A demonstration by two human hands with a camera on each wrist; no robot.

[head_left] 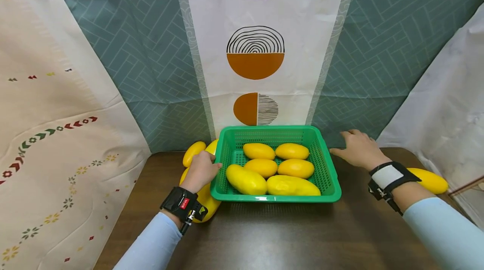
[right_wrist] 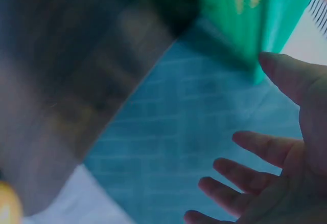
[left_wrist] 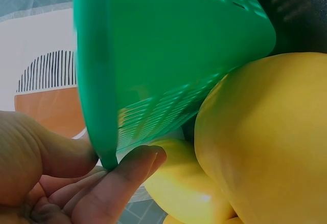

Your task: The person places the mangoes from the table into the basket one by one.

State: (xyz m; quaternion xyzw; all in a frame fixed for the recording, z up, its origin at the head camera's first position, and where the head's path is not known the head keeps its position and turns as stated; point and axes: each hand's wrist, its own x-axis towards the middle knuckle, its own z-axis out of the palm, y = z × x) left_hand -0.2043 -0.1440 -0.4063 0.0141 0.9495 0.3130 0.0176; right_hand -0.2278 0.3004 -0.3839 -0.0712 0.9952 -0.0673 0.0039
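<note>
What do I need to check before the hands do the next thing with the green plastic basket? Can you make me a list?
1. Bare left hand pinching the green, rectangular, perforated plastic basket by its rim: ok.
2. Bare right hand gripping the opposite rim: not ok; its fingers are spread, with the thumb near the rim.
3. Smooth yellow oval fruits inside the basket: ok; six lie there.
4. Space left of the basket free: not ok; loose yellow fruits lie close beside it.
5. Basket's underside flat on the dark brown table: cannot tell; its underside is hidden.
</note>
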